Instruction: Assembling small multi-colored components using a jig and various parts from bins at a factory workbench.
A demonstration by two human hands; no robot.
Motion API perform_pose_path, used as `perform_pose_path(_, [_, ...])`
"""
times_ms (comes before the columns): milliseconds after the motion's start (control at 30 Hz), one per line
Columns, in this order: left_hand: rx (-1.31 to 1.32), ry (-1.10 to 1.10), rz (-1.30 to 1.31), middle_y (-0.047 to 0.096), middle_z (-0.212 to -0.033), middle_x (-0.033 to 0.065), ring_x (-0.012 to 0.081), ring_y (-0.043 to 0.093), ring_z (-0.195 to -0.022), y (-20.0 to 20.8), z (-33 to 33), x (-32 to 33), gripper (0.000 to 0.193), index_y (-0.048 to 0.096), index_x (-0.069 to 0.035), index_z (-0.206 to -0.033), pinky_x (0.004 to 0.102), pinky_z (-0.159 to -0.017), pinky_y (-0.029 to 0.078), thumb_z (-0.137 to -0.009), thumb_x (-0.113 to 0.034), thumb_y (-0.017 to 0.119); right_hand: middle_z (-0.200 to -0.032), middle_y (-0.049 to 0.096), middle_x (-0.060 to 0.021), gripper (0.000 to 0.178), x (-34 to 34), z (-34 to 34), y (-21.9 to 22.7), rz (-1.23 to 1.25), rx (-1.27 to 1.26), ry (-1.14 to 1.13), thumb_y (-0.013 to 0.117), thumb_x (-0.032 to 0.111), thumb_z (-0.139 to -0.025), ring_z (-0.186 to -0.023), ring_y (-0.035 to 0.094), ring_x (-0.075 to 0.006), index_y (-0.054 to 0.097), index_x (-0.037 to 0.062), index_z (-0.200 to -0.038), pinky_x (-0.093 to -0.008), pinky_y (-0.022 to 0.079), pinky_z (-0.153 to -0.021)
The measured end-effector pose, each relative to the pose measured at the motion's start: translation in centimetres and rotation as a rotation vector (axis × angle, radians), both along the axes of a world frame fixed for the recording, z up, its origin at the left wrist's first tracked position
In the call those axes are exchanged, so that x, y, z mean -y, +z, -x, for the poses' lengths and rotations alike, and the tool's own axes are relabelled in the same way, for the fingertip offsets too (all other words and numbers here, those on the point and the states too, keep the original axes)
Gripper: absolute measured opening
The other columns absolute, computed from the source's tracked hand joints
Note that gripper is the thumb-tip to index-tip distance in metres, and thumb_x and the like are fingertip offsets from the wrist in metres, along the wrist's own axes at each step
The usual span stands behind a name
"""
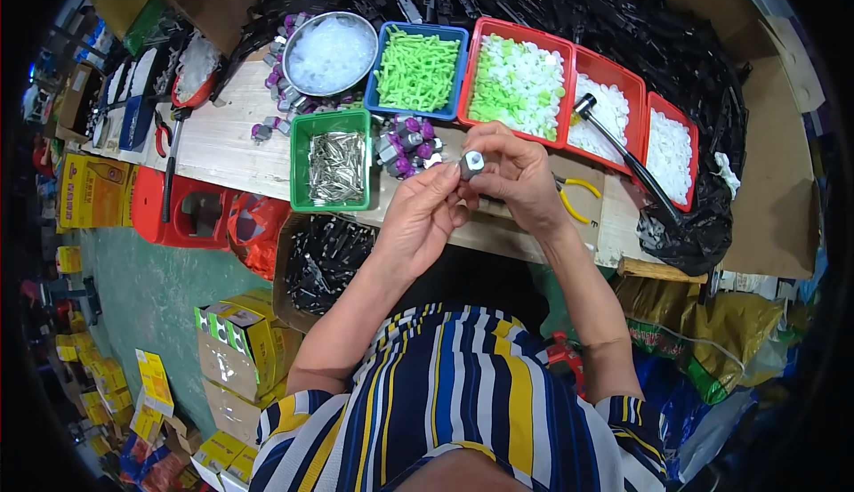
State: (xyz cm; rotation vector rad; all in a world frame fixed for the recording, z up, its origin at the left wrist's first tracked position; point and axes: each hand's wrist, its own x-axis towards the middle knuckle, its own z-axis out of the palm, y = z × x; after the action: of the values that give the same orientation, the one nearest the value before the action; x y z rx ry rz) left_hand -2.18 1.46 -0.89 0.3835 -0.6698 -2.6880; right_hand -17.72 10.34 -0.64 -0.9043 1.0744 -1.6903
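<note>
Pinching now: a small silver-grey cylindrical metal part (471, 165) is gripped between the fingertips of the left hand (420, 216) and the right hand (516, 176), held above the pale wooden bench's (222, 141) front edge. At ten o'clock from it, a green plastic tray of metal pins (331, 170) is seen; yellow-handled pliers (576, 198) are lying at three o'clock.

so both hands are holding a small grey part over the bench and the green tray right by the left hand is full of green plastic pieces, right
Not quite. In the head view the green tray holds silvery metal pins; the green plastic pieces sit in the blue tray. The rest stands: the left hand and right hand hold the small grey part.
</note>
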Motion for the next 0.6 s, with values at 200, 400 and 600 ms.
perform_pose_path(200, [0.312, 0.081, 0.336, 0.069, -0.087, 0.0043, 0.0067, 0.06, -0.072, 0.3, -0.4, -0.3, 0.017, 0.07, 0.003, -0.104, 0.0185, -0.062, 0.043, -0.093, -0.01, 0.069, -0.091, 0.062, -0.0048, 0.032, -2.8, 0.3, 2.2, 0.003, -0.851, -0.242, 0.081, 0.008, -0.073, -0.09, 0.062, -0.0195, 0.07, 0.0041, -0.103, -0.0329, 0.046, -0.071])
perform_pose_path(400, [0.411, 0.091, 0.474, 0.069, -0.084, 0.0025, 0.0049, 0.06, -0.073, -0.6, -0.7, -0.9, 0.016, 0.071, 0.003, -0.101, 0.0176, -0.066, 0.047, -0.088, -0.005, 0.073, -0.094, 0.062, -0.0064, 0.029, -4.3, -1.0, 1.7, 0.0, -1.38, -0.29, 0.079, 0.011, -0.072, -0.084, 0.06, -0.0259, 0.068, 0.0047, -0.098, -0.0376, 0.046, -0.068])
perform_pose_path(600, [0.507, 0.14, 0.8, 0.069, -0.088, 0.0052, 0.0083, 0.061, -0.071, -1.5, -2.3, -0.9, 0.025, 0.069, 0.005, -0.109, 0.0223, -0.064, 0.048, -0.086, -0.004, 0.074, -0.089, 0.062, -0.0067, 0.024, -3.3, -0.9, 0.3, -0.085, -1.32, -0.293, 0.078, 0.01, -0.072, -0.08, 0.06, -0.025, 0.068, 0.004, -0.093, -0.0372, 0.047, -0.066])
